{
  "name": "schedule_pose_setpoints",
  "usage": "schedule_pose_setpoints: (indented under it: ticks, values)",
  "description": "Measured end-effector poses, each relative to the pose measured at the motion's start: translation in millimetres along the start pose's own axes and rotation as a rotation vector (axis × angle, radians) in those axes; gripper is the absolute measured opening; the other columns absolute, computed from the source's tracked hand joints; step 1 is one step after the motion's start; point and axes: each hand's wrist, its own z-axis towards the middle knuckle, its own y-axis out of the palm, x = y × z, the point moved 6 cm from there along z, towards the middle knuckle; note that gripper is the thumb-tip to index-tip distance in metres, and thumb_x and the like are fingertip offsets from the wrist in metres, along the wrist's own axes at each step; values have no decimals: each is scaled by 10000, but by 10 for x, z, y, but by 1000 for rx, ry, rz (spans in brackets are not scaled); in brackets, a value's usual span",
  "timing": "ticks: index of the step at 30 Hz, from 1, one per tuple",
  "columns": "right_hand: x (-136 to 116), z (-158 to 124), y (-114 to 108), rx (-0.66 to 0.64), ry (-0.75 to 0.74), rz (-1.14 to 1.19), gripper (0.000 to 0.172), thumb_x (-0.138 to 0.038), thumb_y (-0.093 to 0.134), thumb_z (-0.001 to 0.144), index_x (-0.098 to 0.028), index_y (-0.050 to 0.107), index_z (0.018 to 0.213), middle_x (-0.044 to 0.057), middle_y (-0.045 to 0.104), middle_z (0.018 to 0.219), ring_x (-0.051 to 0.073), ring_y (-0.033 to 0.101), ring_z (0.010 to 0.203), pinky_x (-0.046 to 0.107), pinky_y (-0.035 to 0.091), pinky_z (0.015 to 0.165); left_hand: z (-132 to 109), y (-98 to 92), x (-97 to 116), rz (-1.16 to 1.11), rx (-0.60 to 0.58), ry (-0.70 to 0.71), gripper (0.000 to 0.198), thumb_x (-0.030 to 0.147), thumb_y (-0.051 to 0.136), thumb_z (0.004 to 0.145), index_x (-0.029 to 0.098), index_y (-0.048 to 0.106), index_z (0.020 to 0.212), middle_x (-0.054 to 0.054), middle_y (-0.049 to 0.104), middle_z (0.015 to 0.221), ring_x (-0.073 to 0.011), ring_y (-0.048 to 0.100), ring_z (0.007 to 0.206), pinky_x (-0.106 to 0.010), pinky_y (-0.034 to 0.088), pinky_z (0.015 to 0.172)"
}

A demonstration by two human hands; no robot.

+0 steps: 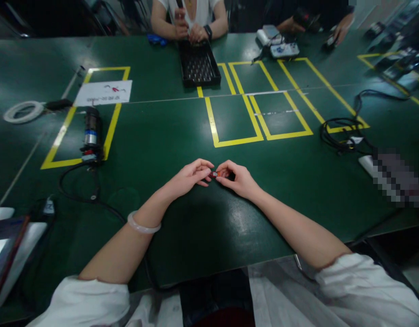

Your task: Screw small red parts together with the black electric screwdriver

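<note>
My left hand (192,177) and my right hand (237,178) meet over the middle of the green table (182,150). Both pinch a tiny red and dark part (214,174) between their fingertips. The part is too small to name. A pale bangle (143,225) circles my left wrist. Both forearms rest on the table near its front edge.
A black tray (199,68) lies at the far side in front of another person's hands (190,32). A cylindrical tool (91,134) with a black cable sits at the left inside yellow tape. Coiled cables (342,131) lie at the right. A white tape roll (22,111) is far left.
</note>
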Motion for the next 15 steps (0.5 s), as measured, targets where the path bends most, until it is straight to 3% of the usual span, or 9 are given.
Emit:
schedule_pose_setpoints:
  ticks: [4, 8, 12, 15]
  values:
    - [7, -3, -2, 0, 10, 9, 135, -262, 665, 850, -194, 607, 950, -10, 645, 779, 124, 606, 709, 272, 507, 702, -53, -433, 101, 166, 166, 43, 478, 491, 616, 877, 161, 579, 1220, -88, 645, 1053, -203, 643, 978, -366, 544, 865]
    - [5, -10, -1, -8, 14, 22, 137, -261, 664, 848, -194, 601, 949, -8, 644, 783, 121, 603, 709, 270, 510, 706, -269, -1197, 244, 609, 466, 47, 543, 490, 590, 888, 142, 551, 1303, -123, 617, 1236, -277, 580, 1173, -447, 430, 1061]
    - [-13, -15, -1, -14, 3, 24, 129, -255, 660, 853, -191, 601, 948, -8, 636, 786, 120, 602, 714, 267, 509, 708, -634, -2057, 257, 1207, 728, -176, 701, 512, 586, 878, 42, 444, 1378, -201, 491, 1410, -412, 392, 1354, -564, 272, 1152]
    - [-18, -16, 1, -20, -4, 23, 131, -262, 659, 857, -192, 600, 950, -9, 637, 784, 120, 602, 712, 268, 509, 705, -889, -2662, 99, 1272, 803, -378, 879, 623, 651, 781, 17, 402, 1369, -269, 425, 1447, -478, 364, 1335, -628, 309, 1091]
